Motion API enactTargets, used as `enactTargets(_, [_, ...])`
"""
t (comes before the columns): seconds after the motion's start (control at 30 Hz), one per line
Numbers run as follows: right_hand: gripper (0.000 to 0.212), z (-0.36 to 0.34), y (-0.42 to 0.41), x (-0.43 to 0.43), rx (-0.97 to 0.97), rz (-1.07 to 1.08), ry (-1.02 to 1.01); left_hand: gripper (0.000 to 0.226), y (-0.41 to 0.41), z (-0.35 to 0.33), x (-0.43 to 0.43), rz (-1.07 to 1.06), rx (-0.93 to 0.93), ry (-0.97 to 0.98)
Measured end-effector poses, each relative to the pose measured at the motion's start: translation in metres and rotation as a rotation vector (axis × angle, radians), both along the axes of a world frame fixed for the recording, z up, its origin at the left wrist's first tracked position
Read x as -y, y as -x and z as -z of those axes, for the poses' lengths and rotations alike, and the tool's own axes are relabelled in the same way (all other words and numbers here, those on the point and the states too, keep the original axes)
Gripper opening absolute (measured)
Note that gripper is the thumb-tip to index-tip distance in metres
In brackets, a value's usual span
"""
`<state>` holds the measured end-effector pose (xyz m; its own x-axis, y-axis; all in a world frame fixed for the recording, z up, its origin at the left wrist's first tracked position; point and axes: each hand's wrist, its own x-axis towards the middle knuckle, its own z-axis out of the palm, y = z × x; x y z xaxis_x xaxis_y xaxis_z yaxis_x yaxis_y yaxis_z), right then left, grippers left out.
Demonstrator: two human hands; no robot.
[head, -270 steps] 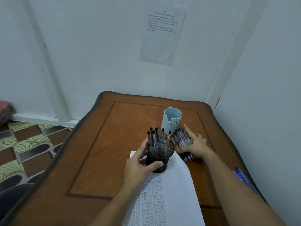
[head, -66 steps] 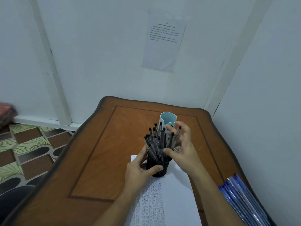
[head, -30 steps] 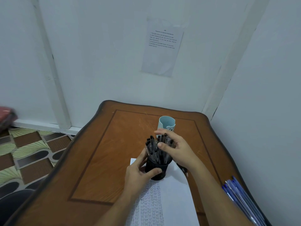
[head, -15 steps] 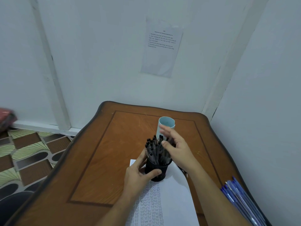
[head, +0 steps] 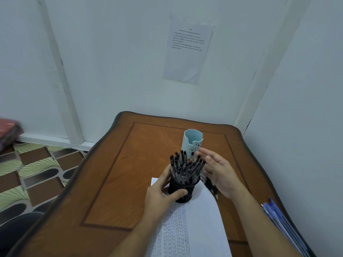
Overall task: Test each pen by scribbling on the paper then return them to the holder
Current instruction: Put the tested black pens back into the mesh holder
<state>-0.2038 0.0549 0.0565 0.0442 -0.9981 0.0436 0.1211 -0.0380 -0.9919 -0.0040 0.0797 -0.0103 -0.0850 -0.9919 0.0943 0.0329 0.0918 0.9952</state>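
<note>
Currently clasps mesh holder (head: 182,190) with left grip (head: 161,193); holds right grip (head: 219,173) spread, just right of upright pens (head: 183,167).

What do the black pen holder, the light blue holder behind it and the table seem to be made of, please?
The black pen holder may be matte metal mesh, going by a faint dotted texture on its wall. The light blue holder seems smooth moulded plastic or silicone, with a bear shape at the rim. The table appears varnished wood or veneer: grain, soft sheen.
</note>
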Motion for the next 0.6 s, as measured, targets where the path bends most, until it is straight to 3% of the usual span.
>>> enactTargets(0.07, [0.05,0.004,0.009,0.002,0.026,0.098,-0.048,0.088,0.0,0.001,0.0,0.003,-0.001,-0.004])
enactTargets(0.17, [0.015,0.014,0.026,0.007,-0.26,0.368,-0.059,0.09,0.0,0.002,0.0,0.0,-0.006,-0.025])
enactTargets(0.27, [0.032,0.023,0.033,0.008,-0.55,0.388,-0.094,0.091,0.0,0.003,0.0,0.0,-0.008,-0.037])
enactTargets(0.43, [0.101,0.03,0.032,0.017,-0.862,0.042,-0.236,0.091,0.001,0.001,-0.001,0.007,-0.016,-0.029])
enactTargets(0.5, [0.106,0.035,0.025,0.025,-1.05,0.02,-0.226,0.09,0.001,0.0,-0.001,0.005,-0.015,-0.028])
enactTargets(0.6, [0.102,0.039,0.018,0.034,-1.114,0.038,-0.199,0.089,0.001,0.0,0.0,0.002,-0.017,-0.025])
